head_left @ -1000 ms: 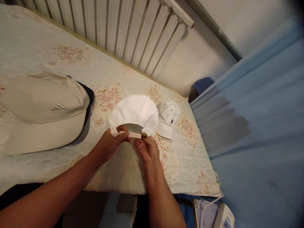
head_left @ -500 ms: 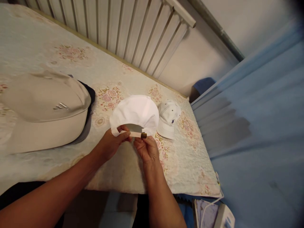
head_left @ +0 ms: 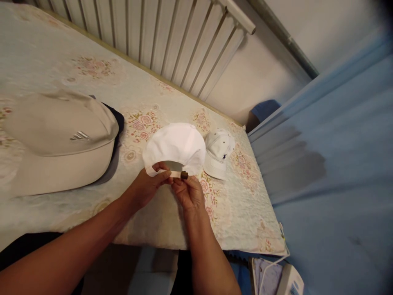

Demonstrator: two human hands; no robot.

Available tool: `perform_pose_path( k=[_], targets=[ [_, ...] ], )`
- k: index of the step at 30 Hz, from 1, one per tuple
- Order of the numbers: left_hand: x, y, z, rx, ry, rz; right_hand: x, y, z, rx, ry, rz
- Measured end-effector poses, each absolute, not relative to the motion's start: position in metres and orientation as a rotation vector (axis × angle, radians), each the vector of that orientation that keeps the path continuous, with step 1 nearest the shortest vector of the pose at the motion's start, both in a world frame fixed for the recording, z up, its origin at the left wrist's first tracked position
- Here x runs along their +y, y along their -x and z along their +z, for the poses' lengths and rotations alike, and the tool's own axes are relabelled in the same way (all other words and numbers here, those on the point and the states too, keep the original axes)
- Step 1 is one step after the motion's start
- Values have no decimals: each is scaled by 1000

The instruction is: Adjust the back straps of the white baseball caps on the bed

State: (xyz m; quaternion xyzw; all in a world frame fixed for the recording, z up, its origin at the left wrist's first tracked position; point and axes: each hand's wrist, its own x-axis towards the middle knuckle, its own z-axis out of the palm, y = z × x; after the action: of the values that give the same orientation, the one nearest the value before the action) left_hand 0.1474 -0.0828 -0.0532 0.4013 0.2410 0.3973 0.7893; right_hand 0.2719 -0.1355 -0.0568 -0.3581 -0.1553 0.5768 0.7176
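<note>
A plain white baseball cap is held in front of me, its back opening turned toward me. My left hand pinches the cap's strap, thumb on top and fingers inside the opening. On the strap's right side, my right hand is closed at the dark brass-coloured buckle, its fingertips partly hidden beneath. Just right of the held cap lies a second white cap with a small dark logo. To the left rests a beige cap with a striped logo, overlapping a dark cap.
Everything lies on a quilted floral bedspread. A slatted white headboard or rail runs along the far side. A blue curtain hangs at the right. Near the bottom right is a white box beside a cable.
The strap's visible stretch between my left thumb and the buckle is shorter. My left thumb has shifted slightly right, and the buckle has tilted a little.
</note>
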Motion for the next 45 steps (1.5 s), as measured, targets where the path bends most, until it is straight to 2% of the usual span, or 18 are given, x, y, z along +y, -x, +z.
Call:
perform_pose_path(
  k=[45],
  targets=[
    [-92,-148,-55,564,-1062,880,-135,-261,-55,-481,786,1273]
  ],
)
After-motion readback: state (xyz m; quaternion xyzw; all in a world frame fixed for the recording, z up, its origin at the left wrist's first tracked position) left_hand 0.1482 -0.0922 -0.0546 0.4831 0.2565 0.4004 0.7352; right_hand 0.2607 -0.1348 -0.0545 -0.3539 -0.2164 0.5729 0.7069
